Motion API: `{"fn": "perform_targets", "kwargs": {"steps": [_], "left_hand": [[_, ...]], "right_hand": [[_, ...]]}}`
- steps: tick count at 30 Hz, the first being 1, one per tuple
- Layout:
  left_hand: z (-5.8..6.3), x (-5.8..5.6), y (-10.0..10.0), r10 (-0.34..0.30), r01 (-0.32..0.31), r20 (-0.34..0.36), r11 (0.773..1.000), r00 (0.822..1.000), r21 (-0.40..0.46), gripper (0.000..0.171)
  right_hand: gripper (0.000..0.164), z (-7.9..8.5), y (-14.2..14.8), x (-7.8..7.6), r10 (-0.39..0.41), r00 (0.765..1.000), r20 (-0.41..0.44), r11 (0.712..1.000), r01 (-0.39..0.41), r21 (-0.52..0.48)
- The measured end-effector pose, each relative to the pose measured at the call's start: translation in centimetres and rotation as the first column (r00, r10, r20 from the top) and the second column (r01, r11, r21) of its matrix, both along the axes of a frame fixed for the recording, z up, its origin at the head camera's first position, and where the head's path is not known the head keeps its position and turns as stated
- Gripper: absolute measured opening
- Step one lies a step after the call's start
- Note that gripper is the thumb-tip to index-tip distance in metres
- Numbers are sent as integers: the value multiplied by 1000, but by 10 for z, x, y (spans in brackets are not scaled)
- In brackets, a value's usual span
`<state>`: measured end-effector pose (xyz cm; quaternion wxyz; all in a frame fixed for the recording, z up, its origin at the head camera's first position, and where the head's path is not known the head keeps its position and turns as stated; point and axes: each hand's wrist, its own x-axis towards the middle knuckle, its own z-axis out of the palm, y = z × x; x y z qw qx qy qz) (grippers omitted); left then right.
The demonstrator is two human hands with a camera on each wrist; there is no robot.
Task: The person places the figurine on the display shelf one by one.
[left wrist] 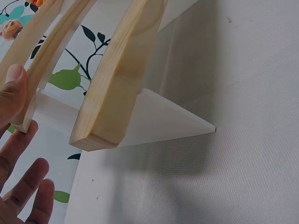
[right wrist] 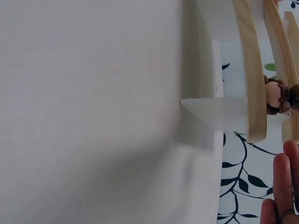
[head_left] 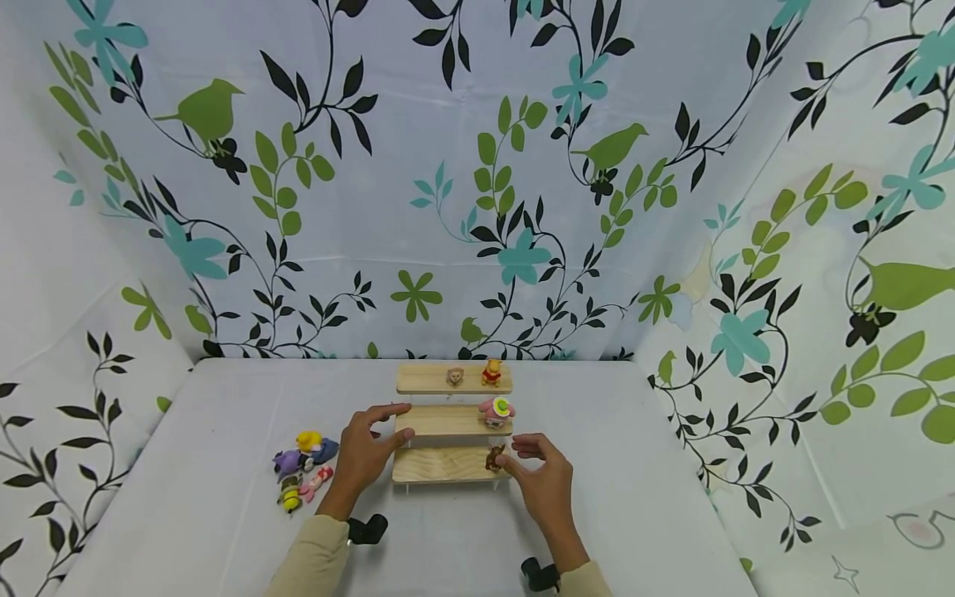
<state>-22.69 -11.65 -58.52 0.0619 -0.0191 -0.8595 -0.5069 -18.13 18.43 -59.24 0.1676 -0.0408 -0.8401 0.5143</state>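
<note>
A three-tier wooden shelf (head_left: 440,466) with white supports stands on the white table. My left hand (head_left: 367,452) holds the left end of its middle tier (head_left: 440,420), thumb at the front edge and index finger at the back; the left wrist view shows the thumb (left wrist: 15,91) on the wood. On the lowest tier stands a brown figurine (head_left: 494,457), its right side touched by the thumb of my right hand (head_left: 543,481). The other right fingers (right wrist: 281,179) are extended, apart from the figurine. The right thumb is out of the right wrist view.
A pink figurine (head_left: 496,411) stands on the middle tier's right. Up on the top tier are a small tan figurine (head_left: 455,376) and a yellow-and-red bear figurine (head_left: 491,373). Several colourful figurines (head_left: 289,493) lie piled left of my left hand. Leaf-patterned cloth (head_left: 418,207) hangs behind.
</note>
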Motion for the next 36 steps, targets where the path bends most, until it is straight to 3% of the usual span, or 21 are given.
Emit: {"fn": "perform_targets", "kwargs": {"steps": [6,18,36], "left_hand": [[0,1,-3,-1,1,-23,1000,1000,-3,45],[0,2,-3,1,-1,-16,1000,1000,8,44],[6,4,-1,-10,10,-23,1000,1000,-3,44]], "right_hand": [[36,5,5,-11,-39,999,-4,999,39,-6],[31,16,4,-29,40,999,29,999,-40,-13],[34,18,4,-36,18,992,124,1000,-16,-22]]}}
